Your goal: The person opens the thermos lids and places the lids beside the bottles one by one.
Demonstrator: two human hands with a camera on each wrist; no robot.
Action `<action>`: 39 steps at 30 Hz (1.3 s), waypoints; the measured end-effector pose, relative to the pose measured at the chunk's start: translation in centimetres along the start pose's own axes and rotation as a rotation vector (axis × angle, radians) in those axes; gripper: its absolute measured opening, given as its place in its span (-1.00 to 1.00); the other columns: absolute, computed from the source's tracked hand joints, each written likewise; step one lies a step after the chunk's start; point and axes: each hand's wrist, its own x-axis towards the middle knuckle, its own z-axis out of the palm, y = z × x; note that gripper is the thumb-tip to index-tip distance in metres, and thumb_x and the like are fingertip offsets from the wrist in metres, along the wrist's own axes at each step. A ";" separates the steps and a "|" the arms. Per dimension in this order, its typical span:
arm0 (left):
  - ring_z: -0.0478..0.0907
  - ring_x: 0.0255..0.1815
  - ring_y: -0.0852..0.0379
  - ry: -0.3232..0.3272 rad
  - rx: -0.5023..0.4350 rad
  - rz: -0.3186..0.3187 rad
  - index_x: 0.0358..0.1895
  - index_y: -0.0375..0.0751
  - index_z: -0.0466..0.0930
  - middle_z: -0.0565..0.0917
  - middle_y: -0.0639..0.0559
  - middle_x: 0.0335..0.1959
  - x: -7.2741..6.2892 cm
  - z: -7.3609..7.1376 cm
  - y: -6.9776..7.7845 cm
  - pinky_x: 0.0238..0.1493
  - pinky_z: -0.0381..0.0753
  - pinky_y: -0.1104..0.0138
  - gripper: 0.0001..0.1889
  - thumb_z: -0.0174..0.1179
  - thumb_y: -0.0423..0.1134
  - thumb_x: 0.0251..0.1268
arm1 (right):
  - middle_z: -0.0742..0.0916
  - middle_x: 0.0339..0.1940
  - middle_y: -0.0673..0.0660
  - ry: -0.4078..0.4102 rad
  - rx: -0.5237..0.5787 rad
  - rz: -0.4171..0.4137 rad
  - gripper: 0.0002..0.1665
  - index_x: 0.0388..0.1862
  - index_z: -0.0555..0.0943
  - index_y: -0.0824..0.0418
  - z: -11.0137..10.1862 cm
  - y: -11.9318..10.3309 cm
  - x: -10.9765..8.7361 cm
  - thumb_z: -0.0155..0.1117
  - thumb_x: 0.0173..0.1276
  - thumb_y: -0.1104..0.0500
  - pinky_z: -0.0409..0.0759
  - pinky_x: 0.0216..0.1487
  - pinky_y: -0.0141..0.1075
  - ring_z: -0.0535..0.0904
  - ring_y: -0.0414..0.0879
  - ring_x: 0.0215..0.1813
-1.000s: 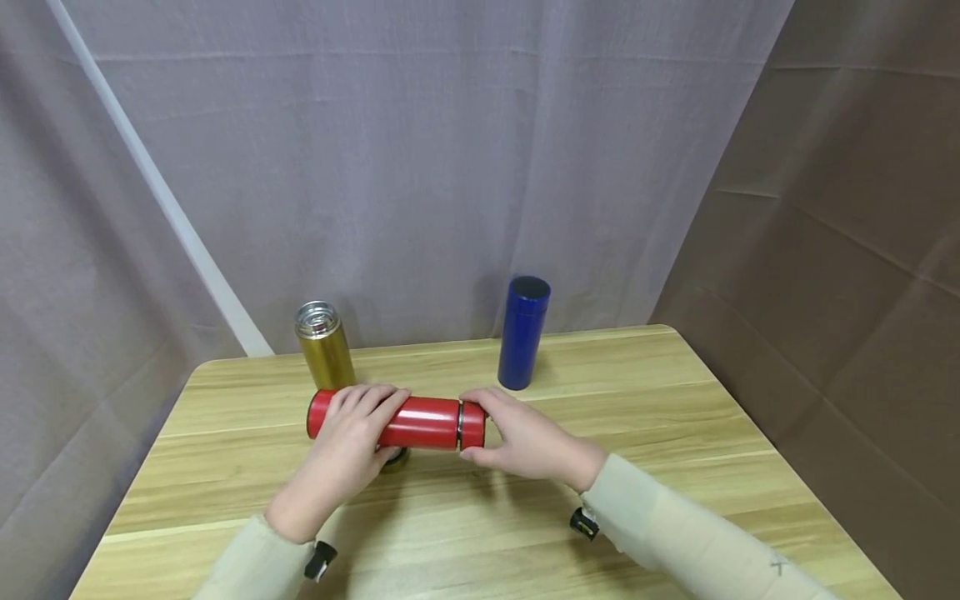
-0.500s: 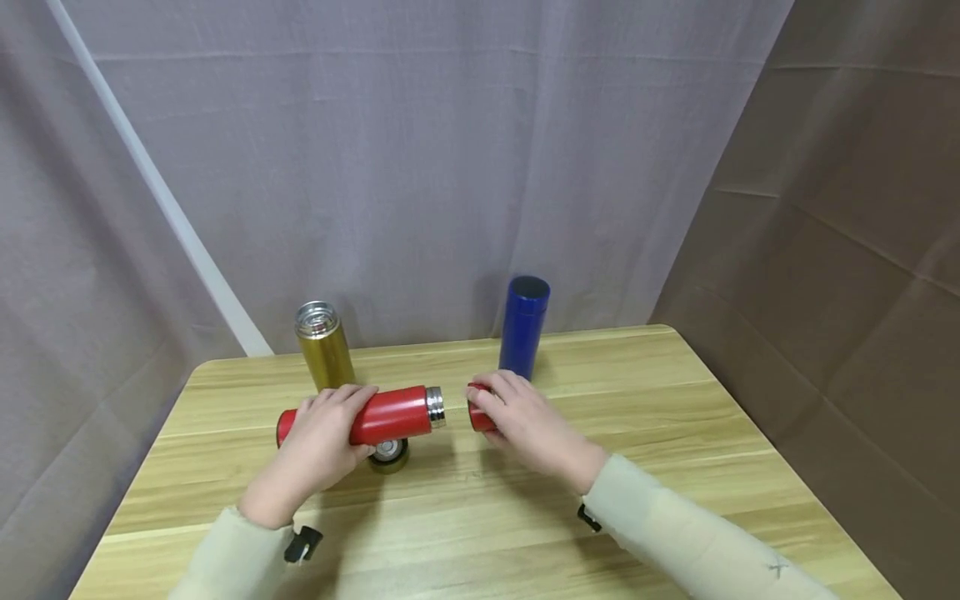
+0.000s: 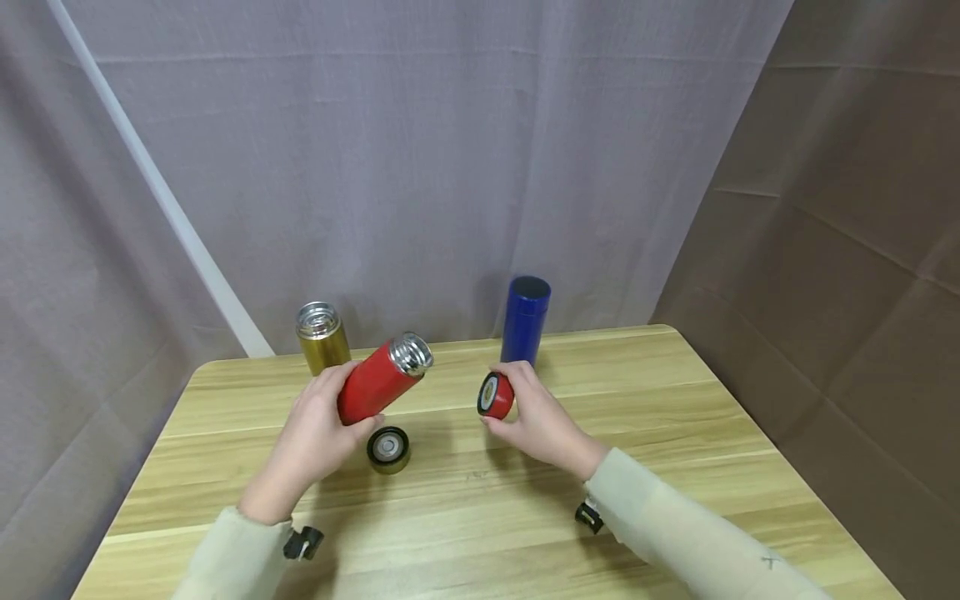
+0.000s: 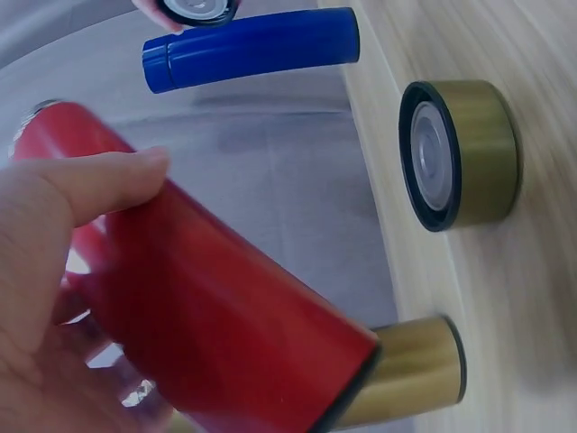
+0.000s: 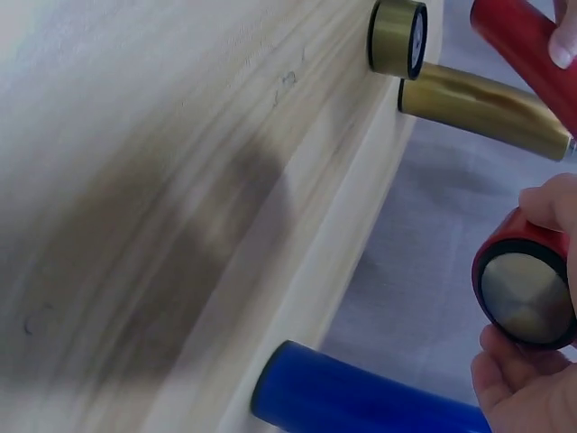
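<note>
My left hand [image 3: 318, 425] grips a red thermos [image 3: 375, 385] around its body, above the table. Its bare steel mouth tilts up and to the right. In the left wrist view my thumb lies across the red thermos [image 4: 207, 289]. My right hand [image 3: 543, 421] holds the red thermos lid [image 3: 503, 398] between thumb and fingers, its inner side turned toward the left. The right wrist view shows the flat metal top of the lid [image 5: 527, 296]. Below the red thermos a gold lid [image 3: 388, 450] lies on the table with its inner side up.
A gold thermos [image 3: 322, 337] without its lid stands at the back left, partly behind my left hand. The blue thermos [image 3: 525, 321], capped, stands behind my right hand. Grey curtain [image 3: 420, 183] hangs behind the wooden table [image 3: 480, 533].
The lid has come off the red thermos. My left hand has drawn the body leftward and tipped its mouth upward; my right hand has carried the lid slightly right and turned it.
</note>
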 end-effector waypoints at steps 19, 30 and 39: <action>0.55 0.02 -0.06 0.019 -0.349 -0.203 0.20 -0.21 0.36 0.57 -0.11 0.02 3.6 4.4 0.6 -0.01 0.57 0.02 -0.30 0.49 -0.14 -0.01 | 0.56 0.07 0.09 -0.105 0.217 0.245 -0.20 0.25 0.38 0.24 5.5 -0.3 0.5 0.49 0.12 -0.03 0.58 -0.10 -0.37 0.54 -0.13 0.00; 0.54 0.09 -0.11 -0.013 -0.369 -0.275 0.22 -0.31 0.25 0.55 -0.22 0.07 4.9 7.6 -1.2 0.16 0.47 0.05 -0.30 0.45 -0.26 0.05 | 0.53 0.00 0.05 -0.149 0.184 0.248 -0.22 0.19 0.38 0.23 8.7 -0.7 1.0 0.49 0.08 -0.04 0.54 -0.06 -0.31 0.53 -0.15 -0.07; 0.51 0.11 -0.13 -0.029 -0.354 -0.316 0.22 -0.33 0.22 0.53 -0.24 0.07 5.1 8.1 -1.8 0.17 0.46 0.04 -0.29 0.44 -0.19 0.09 | 0.59 -0.01 0.09 -0.152 0.024 0.146 -0.23 0.23 0.46 0.26 9.6 0.1 0.9 0.50 0.08 -0.02 0.44 0.10 -0.12 0.51 -0.04 0.01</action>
